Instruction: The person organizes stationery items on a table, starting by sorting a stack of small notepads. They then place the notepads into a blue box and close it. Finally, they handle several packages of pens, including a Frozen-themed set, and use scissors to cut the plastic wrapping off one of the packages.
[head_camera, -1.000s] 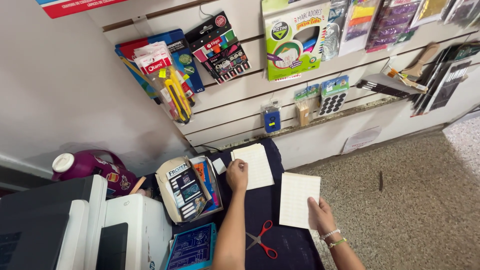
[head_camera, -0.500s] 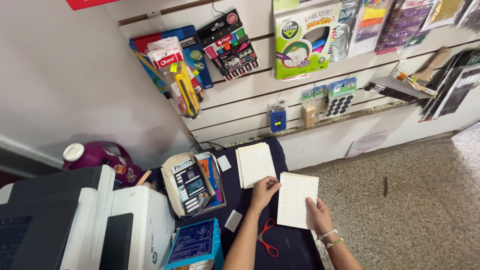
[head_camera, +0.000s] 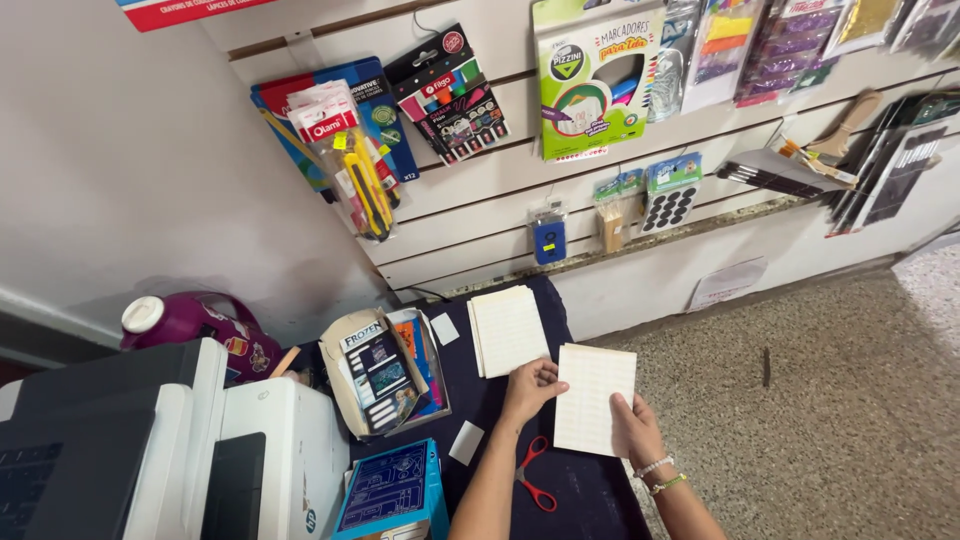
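Head view: label sheet (head_camera: 594, 398) held over dark table (head_camera: 590, 500). Right hand (head_camera: 633, 428) pinches its lower edge; left hand (head_camera: 529, 384) pinches its left edge. Thin, light, floppy, probably; best gripped by the edges. Stack (head_camera: 509, 328) just beyond; scissors (head_camera: 527, 476) below.

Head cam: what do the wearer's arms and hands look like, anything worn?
Both forearms are bare, no sleeves in view, no gloves. The left hand shows no rings or bands that can be made out. The right hand has two thin bracelets at the wrist: one white and beaded, one green. Nothing else is worn.
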